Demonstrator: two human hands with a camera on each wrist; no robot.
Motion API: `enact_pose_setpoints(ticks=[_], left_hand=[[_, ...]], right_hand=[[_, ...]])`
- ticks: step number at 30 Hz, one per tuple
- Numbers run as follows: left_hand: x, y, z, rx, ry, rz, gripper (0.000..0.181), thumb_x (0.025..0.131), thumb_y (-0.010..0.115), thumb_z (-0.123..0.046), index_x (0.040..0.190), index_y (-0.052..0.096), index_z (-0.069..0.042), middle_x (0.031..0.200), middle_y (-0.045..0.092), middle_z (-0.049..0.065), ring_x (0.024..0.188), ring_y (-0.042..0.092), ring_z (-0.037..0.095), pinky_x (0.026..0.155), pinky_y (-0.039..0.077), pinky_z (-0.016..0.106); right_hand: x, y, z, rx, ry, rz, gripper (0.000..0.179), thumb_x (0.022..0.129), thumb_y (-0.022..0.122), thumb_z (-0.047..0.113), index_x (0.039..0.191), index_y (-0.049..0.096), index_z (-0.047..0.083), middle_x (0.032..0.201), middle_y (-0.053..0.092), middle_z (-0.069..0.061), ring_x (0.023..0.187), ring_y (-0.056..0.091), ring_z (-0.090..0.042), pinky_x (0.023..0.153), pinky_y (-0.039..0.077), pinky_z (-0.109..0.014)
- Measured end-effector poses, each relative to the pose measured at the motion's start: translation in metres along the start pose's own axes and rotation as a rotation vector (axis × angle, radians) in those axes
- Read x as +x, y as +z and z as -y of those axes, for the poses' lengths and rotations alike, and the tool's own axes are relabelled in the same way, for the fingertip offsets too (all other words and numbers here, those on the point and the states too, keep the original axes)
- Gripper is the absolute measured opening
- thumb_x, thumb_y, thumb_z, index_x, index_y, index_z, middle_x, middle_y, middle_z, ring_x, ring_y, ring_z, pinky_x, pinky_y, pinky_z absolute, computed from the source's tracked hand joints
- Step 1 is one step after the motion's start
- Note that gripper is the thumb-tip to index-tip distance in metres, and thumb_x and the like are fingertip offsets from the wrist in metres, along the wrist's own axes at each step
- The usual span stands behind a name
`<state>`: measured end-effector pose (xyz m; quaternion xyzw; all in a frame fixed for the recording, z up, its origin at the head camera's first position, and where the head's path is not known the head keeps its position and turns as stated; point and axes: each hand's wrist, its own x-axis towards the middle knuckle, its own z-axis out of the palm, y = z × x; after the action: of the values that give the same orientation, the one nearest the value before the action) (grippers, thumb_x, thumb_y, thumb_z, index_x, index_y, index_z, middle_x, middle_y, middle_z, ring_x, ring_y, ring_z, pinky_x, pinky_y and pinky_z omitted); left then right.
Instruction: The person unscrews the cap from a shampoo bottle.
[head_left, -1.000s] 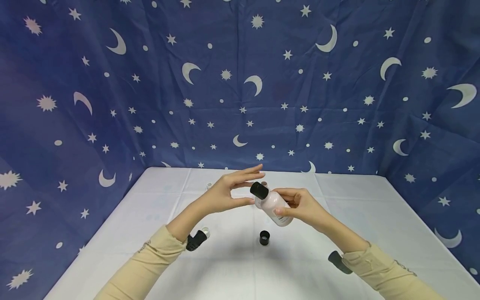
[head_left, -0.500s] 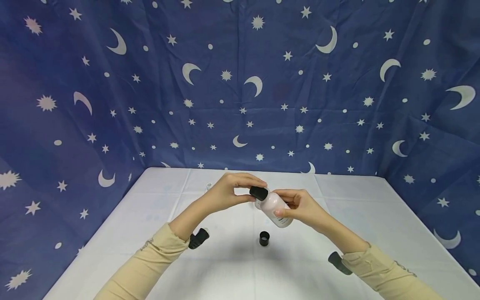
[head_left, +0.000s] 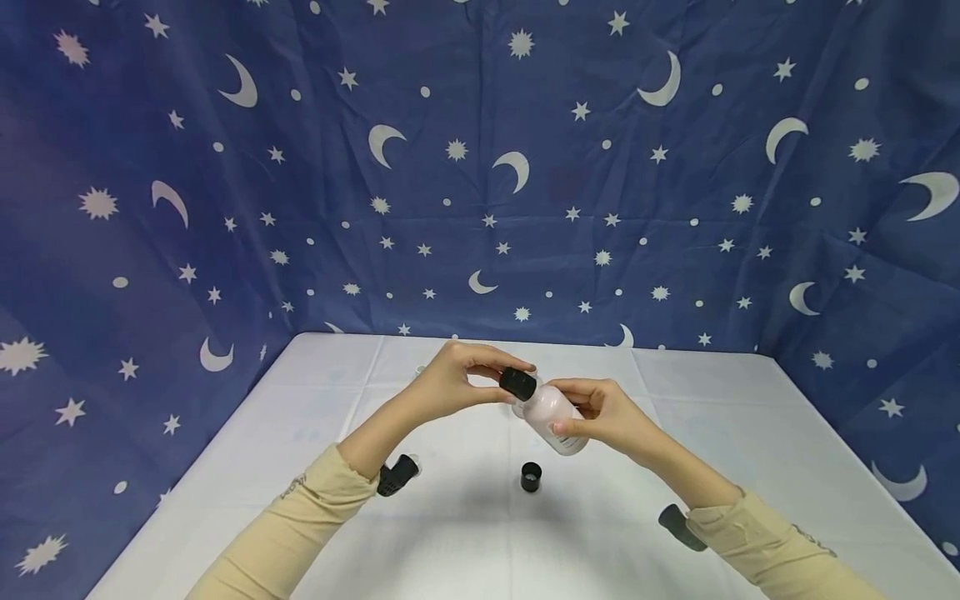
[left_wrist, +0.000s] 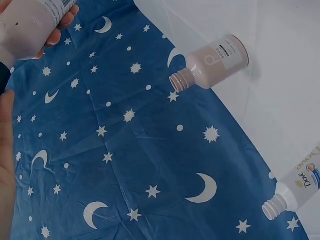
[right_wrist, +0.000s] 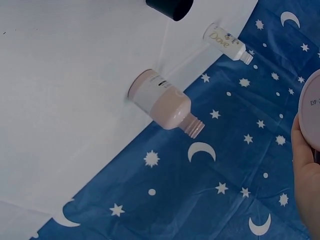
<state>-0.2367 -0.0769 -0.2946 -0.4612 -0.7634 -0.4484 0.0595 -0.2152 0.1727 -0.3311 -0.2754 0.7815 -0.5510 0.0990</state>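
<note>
Above the table, my right hand (head_left: pixel 609 417) grips a pale pink bottle (head_left: pixel 553 421), tilted with its neck up to the left. A black cap (head_left: pixel 517 382) sits at the neck end, and my left hand (head_left: pixel 450 383) pinches it between thumb below and fingers above. In the left wrist view, the held bottle (left_wrist: pixel 30 27) shows its label and the edge of its cap (left_wrist: pixel 3 77). Only its round base (right_wrist: pixel 311 110) appears in the right wrist view, at the right edge. A second black cap (head_left: pixel 531 477) stands on the table below the hands.
Behind the hands stands an uncapped pink bottle (left_wrist: pixel 215 65), mostly hidden in the head view. A white Dove bottle (left_wrist: pixel 297 190), also uncapped, stands on the white-covered table (head_left: pixel 600 542). A blue star-patterned cloth (head_left: pixel 480 167) hangs behind and at both sides.
My left fingers were spread around the cap one second ago; they have come down onto it and now pinch it. The right hand and bottle have stayed nearly still.
</note>
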Motion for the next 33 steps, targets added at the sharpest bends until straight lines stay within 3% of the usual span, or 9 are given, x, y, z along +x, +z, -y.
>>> enact_pose_setpoints(ticks=[10, 21, 28, 33], left_hand=[[-0.002, -0.001, -0.003, 0.02, -0.027, -0.074, 0.036, 0.072, 0.079, -0.002, 0.107, 0.07, -0.001, 0.108, 0.066, 0.011, 0.095, 0.065, 0.02, 0.084, 0.055, 0.023], [-0.003, 0.0, -0.004, 0.064, -0.053, -0.134, 0.035, 0.068, 0.083, -0.007, 0.101, 0.072, -0.005, 0.102, 0.072, 0.008, 0.09, 0.064, 0.014, 0.082, 0.054, 0.024], [-0.006, 0.004, -0.002, -0.073, -0.088, -0.111, 0.035, 0.069, 0.08, 0.003, 0.103, 0.069, 0.002, 0.1, 0.069, 0.016, 0.089, 0.064, 0.019, 0.077, 0.058, 0.023], [-0.007, 0.012, 0.002, -0.065, -0.118, -0.036, 0.046, 0.072, 0.077, 0.005, 0.116, 0.064, 0.002, 0.103, 0.061, 0.015, 0.093, 0.061, 0.022, 0.079, 0.057, 0.022]], right_hand=[[0.0, -0.003, 0.0, 0.004, -0.002, -0.023, 0.052, 0.079, 0.076, 0.015, 0.122, 0.055, -0.007, 0.119, 0.06, -0.027, 0.091, 0.066, -0.013, 0.08, 0.055, -0.027], [-0.002, -0.006, 0.0, 0.039, -0.034, -0.01, 0.051, 0.078, 0.076, 0.01, 0.122, 0.054, -0.004, 0.117, 0.062, -0.016, 0.097, 0.064, -0.01, 0.085, 0.054, -0.025], [-0.005, -0.009, -0.003, 0.019, -0.062, -0.024, 0.047, 0.077, 0.076, 0.008, 0.116, 0.054, -0.005, 0.108, 0.065, -0.001, 0.096, 0.064, -0.009, 0.086, 0.053, -0.021], [-0.007, -0.013, -0.006, 0.022, -0.055, -0.026, 0.047, 0.078, 0.076, 0.007, 0.114, 0.05, -0.008, 0.109, 0.063, -0.01, 0.094, 0.063, -0.009, 0.083, 0.054, -0.022]])
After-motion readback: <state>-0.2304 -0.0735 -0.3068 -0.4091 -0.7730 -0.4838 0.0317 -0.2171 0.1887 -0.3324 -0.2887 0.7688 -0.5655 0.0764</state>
